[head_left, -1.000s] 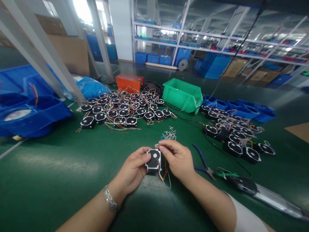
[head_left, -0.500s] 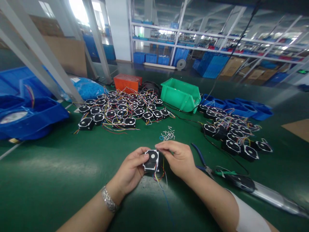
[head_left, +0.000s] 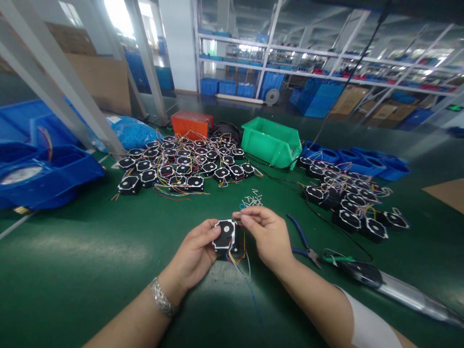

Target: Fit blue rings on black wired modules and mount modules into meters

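Observation:
My left hand (head_left: 197, 249) is closed around a small black motor (head_left: 225, 234) with a white-edged top and a light round hub. Coloured wires (head_left: 235, 260) trail from its near side. My right hand (head_left: 270, 234) pinches a small metal screw (head_left: 238, 215) between thumb and forefinger, just beside the motor's far right corner. Whether the screw touches the corner is hard to make out. Beyond the right hand lies a loose heap of screws (head_left: 253, 199), partly hidden by its fingers.
Many similar motors (head_left: 183, 162) with tangled wires stand at the back left, and another group (head_left: 348, 205) at the right. A green bin (head_left: 270, 142) stands between them. Pliers (head_left: 302, 241) and a silver power screwdriver (head_left: 406, 290) lie right. Blue bins (head_left: 54, 179) stand left.
The motor has shifted slightly left and tilted a little in my left hand. My right fingers have changed their pinch, and the screw now shows lying more sideways near the corner.

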`<state>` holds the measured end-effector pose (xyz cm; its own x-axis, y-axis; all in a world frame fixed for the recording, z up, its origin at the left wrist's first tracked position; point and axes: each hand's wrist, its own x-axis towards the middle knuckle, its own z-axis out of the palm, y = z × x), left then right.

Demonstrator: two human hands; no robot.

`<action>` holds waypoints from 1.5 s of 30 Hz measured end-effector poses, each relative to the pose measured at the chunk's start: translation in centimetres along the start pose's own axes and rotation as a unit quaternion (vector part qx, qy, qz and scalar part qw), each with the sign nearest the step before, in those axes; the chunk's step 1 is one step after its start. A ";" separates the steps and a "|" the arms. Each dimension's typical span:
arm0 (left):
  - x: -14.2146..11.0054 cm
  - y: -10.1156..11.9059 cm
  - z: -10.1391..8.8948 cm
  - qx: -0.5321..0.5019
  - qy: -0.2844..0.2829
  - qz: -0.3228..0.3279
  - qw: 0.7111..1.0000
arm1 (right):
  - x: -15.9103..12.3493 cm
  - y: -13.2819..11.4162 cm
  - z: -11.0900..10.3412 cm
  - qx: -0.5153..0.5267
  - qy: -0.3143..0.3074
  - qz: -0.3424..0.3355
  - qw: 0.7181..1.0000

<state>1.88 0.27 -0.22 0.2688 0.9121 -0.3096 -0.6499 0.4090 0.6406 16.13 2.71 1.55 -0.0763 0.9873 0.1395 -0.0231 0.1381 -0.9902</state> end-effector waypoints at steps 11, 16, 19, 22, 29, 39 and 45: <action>-0.2 0.0 -0.3 0.071 -0.046 -0.015 0.996 | 0.9 -1.0 -1.0 -0.081 -0.055 0.074 0.993; 0.0 -0.1 -0.6 0.084 -0.040 -0.009 0.996 | 0.2 -1.0 -0.5 -0.166 -0.088 0.038 0.982; 0.0 -0.1 -0.6 0.082 -0.034 -0.010 0.996 | 0.0 -0.9 -0.6 -0.238 -0.115 -0.045 0.963; 0.1 0.1 -0.5 0.076 -0.023 -0.002 0.997 | 0.1 -0.8 -1.0 -0.342 -0.156 -0.165 0.912; 0.0 0.6 -0.4 0.053 0.006 0.018 0.998 | 0.1 -0.5 -1.8 -0.517 -0.232 -0.285 0.773; -0.1 0.6 -0.3 0.080 0.012 0.016 0.997 | 0.1 -1.4 -1.1 -0.372 -0.156 -0.149 0.903; 0.0 1.2 -0.2 0.072 0.023 0.027 0.997 | 0.0 -1.2 -0.7 -0.373 -0.165 -0.138 0.903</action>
<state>0.96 0.71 0.40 0.2002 0.9323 -0.3013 -0.5526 0.3614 0.7510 16.88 2.64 2.74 -0.4651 0.8471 0.2572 0.5811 0.5113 -0.6332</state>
